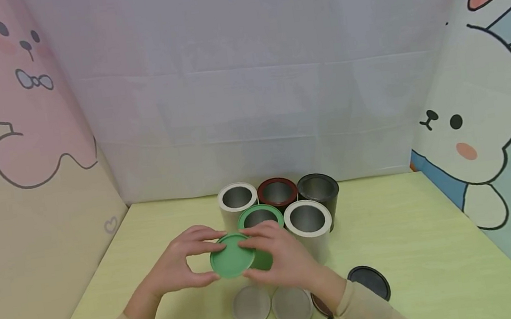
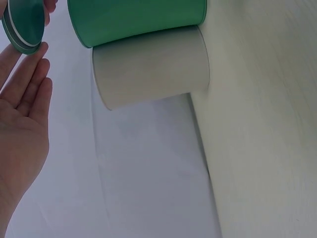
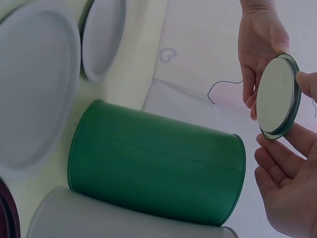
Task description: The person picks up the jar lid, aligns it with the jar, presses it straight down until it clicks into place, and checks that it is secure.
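Held between both hands is a round green lid (image 1: pixel 232 258), raised above the table with its top toward the head camera. My left hand (image 1: pixel 181 259) pinches its left edge with thumb and fingers. At the right edge, my right hand (image 1: pixel 288 254) grips it the same way. The right wrist view shows the lid's pale underside with a green rim. Just behind the lid stands an open green can (image 3: pixel 156 163), upright and partly hidden by the right hand in the head view. The lid is apart from this can.
Around the green can stand other open cans: a white can (image 1: pixel 316 245) at front right, and behind, another white can (image 1: pixel 231 218), a dark red can (image 1: pixel 275 179) and a black can (image 1: pixel 334 205). Nearer lie two whitish lids (image 1: pixel 252 307), a dark red lid (image 1: pixel 320 306) and a black lid (image 1: pixel 370 282).
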The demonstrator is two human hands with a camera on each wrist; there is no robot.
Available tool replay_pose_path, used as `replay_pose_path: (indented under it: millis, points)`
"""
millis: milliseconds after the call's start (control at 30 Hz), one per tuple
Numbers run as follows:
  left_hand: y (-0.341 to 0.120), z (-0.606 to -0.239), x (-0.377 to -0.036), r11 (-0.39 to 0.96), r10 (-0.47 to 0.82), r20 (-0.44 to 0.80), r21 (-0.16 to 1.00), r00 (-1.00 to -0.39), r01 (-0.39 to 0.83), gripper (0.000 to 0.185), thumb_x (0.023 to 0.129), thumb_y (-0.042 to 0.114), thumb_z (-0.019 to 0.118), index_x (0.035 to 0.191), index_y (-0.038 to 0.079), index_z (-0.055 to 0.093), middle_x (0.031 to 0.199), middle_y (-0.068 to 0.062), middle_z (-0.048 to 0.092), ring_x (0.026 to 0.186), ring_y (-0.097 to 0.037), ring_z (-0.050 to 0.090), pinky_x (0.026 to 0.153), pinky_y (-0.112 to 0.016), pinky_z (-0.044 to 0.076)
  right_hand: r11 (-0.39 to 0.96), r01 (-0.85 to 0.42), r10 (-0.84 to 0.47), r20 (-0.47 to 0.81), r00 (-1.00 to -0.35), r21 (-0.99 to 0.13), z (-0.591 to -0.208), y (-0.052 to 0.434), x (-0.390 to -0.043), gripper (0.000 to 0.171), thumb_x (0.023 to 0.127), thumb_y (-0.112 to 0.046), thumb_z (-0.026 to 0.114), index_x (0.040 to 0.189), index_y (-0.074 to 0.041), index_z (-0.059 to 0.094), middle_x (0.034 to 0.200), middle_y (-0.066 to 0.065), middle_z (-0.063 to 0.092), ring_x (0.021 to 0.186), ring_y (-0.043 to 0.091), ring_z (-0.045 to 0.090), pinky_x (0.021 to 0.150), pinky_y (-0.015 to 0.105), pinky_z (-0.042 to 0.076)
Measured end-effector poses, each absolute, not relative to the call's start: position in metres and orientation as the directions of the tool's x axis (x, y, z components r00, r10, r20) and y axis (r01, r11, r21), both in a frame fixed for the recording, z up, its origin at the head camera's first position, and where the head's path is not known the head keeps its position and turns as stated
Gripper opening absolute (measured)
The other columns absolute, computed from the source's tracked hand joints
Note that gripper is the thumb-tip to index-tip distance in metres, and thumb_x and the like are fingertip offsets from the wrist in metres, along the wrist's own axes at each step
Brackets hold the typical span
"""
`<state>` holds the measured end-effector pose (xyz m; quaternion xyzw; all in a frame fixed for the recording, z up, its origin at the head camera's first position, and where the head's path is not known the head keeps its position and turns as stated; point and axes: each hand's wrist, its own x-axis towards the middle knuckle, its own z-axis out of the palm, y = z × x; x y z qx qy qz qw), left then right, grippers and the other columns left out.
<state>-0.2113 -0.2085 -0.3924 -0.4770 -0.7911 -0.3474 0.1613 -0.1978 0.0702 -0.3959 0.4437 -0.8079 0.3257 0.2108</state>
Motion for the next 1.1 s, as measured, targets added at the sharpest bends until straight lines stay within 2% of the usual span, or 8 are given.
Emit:
replay_pose_path:
  millis: [300, 700, 867, 1100]
  points:
    - [-0.193, -0.386, -0.228, 0.293, 0.674, 0.574, 0.371, -0.465, 0.881, 0.048, 0.073, 0.031, 0.088, 0.114, 0.011, 0.075, 0.127, -0.006, 0.066, 0.116, -0.023, 0.056, 0.096, -0.035, 0.047, 0.431, -0.845, -0.588, 0.612, -0.529, -0.316, -0.387, 0.086, -0.206, 0.046, 0.076, -0.032, 0.085, 0.116, -0.012, 0.074, 0.128, 0.002, 0.064, 0.119, 0.019, 0.054, 0.099, 0.036, 0.046]
    - [-0.175, -0.379, -0.245, 0.287, 0.680, 0.594, 0.323, -0.430, 0.902, 0.044, 0.072, 0.026, 0.088, 0.110, 0.007, 0.076, 0.124, -0.010, 0.067, 0.115, -0.027, 0.057, 0.095, -0.042, 0.048, 0.441, -0.853, -0.613, 0.600, -0.514, -0.280, -0.383, 0.103, -0.224, 0.047, 0.079, -0.033, 0.080, 0.120, -0.011, 0.072, 0.131, 0.005, 0.063, 0.120, 0.023, 0.053, 0.098, 0.040, 0.046]
    - [-0.168, -0.376, -0.252, 0.310, 0.681, 0.590, 0.304, -0.433, 0.901, 0.044, 0.072, 0.026, 0.087, 0.110, 0.007, 0.076, 0.122, -0.010, 0.068, 0.114, -0.027, 0.058, 0.095, -0.044, 0.047, 0.449, -0.853, -0.612, 0.605, -0.509, -0.264, -0.380, 0.109, -0.229, 0.048, 0.079, -0.032, 0.080, 0.121, -0.010, 0.072, 0.131, 0.008, 0.063, 0.118, 0.025, 0.054, 0.098, 0.041, 0.046]
    - [-0.160, -0.374, -0.261, 0.313, 0.683, 0.592, 0.290, -0.427, 0.904, 0.046, 0.070, 0.024, 0.088, 0.109, 0.004, 0.076, 0.123, -0.010, 0.067, 0.112, -0.026, 0.057, 0.094, -0.042, 0.048, 0.456, -0.852, -0.607, 0.611, -0.509, -0.257, -0.383, 0.115, -0.237, 0.049, 0.081, -0.031, 0.080, 0.122, -0.008, 0.071, 0.134, 0.011, 0.061, 0.118, 0.026, 0.054, 0.097, 0.043, 0.046]
